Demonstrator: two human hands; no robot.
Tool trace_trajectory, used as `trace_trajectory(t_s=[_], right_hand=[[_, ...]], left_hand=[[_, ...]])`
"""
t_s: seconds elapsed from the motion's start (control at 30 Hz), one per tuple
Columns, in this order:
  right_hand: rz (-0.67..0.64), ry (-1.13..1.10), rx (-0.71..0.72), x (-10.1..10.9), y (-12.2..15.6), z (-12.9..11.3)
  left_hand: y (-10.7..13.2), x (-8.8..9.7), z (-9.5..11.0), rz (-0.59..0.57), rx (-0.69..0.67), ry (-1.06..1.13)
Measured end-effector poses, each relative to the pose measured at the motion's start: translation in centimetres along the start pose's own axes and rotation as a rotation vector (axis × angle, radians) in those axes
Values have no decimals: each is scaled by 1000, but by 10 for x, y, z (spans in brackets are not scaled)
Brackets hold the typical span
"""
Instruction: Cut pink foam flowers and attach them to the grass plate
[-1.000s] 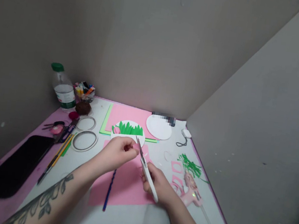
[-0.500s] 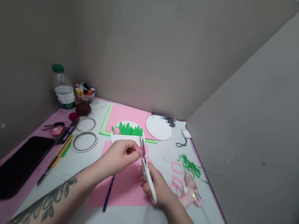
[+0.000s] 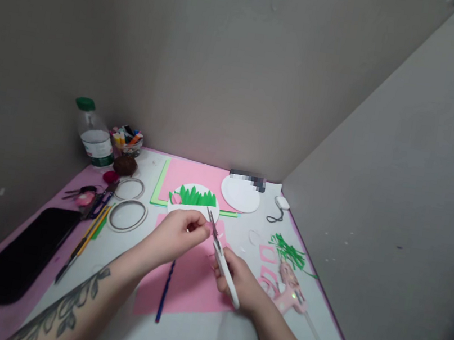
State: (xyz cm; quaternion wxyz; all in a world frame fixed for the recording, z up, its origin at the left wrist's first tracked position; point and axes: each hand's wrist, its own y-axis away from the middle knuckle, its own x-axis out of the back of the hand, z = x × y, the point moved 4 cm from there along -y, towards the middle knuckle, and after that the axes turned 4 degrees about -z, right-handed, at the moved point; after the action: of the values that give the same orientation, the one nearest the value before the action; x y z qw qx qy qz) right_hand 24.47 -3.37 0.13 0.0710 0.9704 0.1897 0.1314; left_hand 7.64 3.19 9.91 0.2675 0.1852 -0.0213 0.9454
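My left hand (image 3: 179, 235) is closed in a pinch on a small pink paper piece (image 3: 206, 225), held above a pink paper sheet (image 3: 188, 283). White-handled scissors (image 3: 220, 257) are gripped in my right hand (image 3: 242, 283), blades pointing up and left, with the tips at the pink piece. Just behind my hands lies a white paper plate (image 3: 187, 205) with green paper grass (image 3: 196, 195) glued on it. A blue pen (image 3: 165, 291) lies on the pink sheet under my left wrist.
A pink glue gun (image 3: 291, 288), pink offcuts (image 3: 269, 253) and green scraps (image 3: 290, 251) lie at right. A bottle (image 3: 93, 136), marker cup (image 3: 128, 141), two rings (image 3: 129, 214), pencils (image 3: 86, 237) and a black phone (image 3: 20, 255) sit at left. A second white plate (image 3: 243, 193) is at the back.
The scissors and both hands shifted only slightly; the blade tips moved a little around the pink piece. Nothing else moved.
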Motion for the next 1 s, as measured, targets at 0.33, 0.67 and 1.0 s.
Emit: trace_trajectory(t_s=[0.33, 0.67, 1.0], right_hand=[[-1, -1, 55, -4, -1, 2], [-17, -96, 2, -4, -1, 7], [-39, -160, -2, -2, 0, 7]], left_hand=[[-1, -11, -3, -44, -7, 4], [-1, -6, -3, -26, -15, -28], [-1, -4, 0, -4, -34, -36]])
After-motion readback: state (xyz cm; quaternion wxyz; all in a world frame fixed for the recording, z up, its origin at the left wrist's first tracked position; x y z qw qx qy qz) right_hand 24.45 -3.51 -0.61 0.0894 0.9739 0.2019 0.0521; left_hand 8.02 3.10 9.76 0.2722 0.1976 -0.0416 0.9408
